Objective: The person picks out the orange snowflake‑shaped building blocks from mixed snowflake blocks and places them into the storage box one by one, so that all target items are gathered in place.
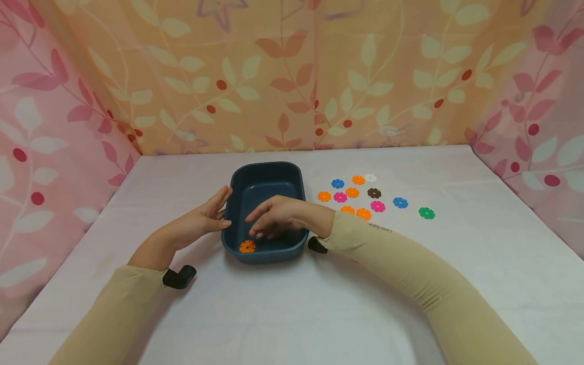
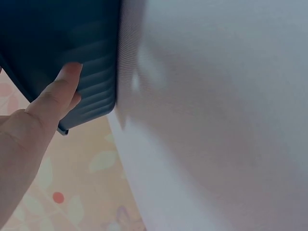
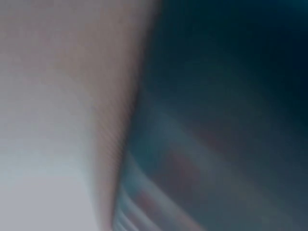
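A dark blue rectangular tray stands on the table, with one orange notched disc inside at its near left corner. My left hand touches the tray's left side with fingers extended; the left wrist view shows a finger of the left hand against the tray's ribbed outer wall. Over the tray's inside, my right hand hangs with fingers loosely bent and nothing visible in them. The right wrist view is blurred and shows the tray's side but no fingers.
Right of the tray lie several flat notched discs: orange, blue, pink, brown, white and green. My right forearm reaches across the table just in front of them. Patterned curtains stand behind and at both sides.
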Tool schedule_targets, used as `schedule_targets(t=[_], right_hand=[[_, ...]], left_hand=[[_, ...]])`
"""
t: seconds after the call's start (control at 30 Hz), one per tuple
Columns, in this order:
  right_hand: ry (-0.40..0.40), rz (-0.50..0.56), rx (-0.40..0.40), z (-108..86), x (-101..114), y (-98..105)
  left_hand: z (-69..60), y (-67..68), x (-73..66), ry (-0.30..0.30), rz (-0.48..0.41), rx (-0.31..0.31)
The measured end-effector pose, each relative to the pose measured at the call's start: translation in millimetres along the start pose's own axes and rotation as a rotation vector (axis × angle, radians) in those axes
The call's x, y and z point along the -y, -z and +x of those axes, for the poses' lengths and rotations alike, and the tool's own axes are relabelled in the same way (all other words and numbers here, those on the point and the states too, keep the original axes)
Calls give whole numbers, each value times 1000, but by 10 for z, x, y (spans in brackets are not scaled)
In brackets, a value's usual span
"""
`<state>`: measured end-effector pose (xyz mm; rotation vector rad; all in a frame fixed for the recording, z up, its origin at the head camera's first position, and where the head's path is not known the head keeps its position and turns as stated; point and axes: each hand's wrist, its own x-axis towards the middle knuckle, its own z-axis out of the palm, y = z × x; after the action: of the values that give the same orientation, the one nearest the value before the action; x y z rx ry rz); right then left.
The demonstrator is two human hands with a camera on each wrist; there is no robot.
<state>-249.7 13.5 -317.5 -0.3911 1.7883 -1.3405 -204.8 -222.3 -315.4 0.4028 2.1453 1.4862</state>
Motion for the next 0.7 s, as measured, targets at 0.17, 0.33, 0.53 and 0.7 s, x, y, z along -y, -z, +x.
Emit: schedule_targets(t=[0.17,0.33,0.53,0.7], right_hand=[[40,-2,24,-87,93,39],[91,8,24,-244,187,143],[148,22,-17,-445,206,351],[171,33,-48,-601,200,476]], left_hand=[[4,-1,-1,1,-3,-3],[12,-6,-4,0,-5,-7],[10,-4,-12,11,-8,-15],[5,-4,-11,12,-14,-13]])
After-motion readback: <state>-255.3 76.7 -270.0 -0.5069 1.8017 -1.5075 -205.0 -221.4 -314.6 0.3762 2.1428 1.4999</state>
